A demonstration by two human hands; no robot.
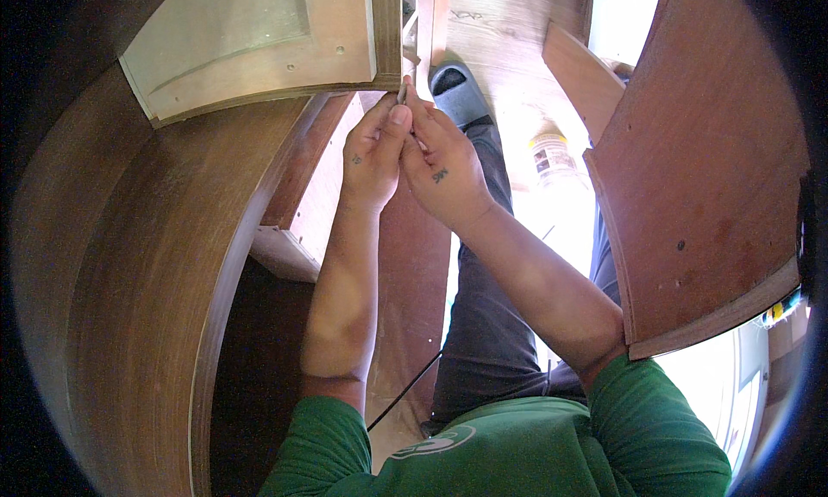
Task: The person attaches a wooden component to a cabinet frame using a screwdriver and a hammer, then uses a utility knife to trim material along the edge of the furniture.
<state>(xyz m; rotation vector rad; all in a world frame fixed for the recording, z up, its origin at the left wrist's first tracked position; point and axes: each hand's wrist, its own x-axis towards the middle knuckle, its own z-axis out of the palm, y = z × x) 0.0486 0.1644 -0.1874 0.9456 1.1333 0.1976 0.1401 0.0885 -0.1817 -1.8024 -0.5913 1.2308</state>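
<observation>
Both hands meet at the lower right corner of a pale wooden panel with a darker edge. My left hand is closed, its thumb pressed on a small, thin greyish piece, perhaps metal, whose kind I cannot make out. Right beside it, my right hand is closed too, with the fingers pointing up toward the same piece and the panel's edge. The fingers hide most of the piece, and the far fingertips partly disappear against the panel.
Left of my arms stands a brown wooden cabinet side, with a drawer-like box beside it. A large reddish board leans at the right, touching near my right elbow. Farther off are a yellow-rimmed tub and my grey-blue slipper. A black cable runs near my lap.
</observation>
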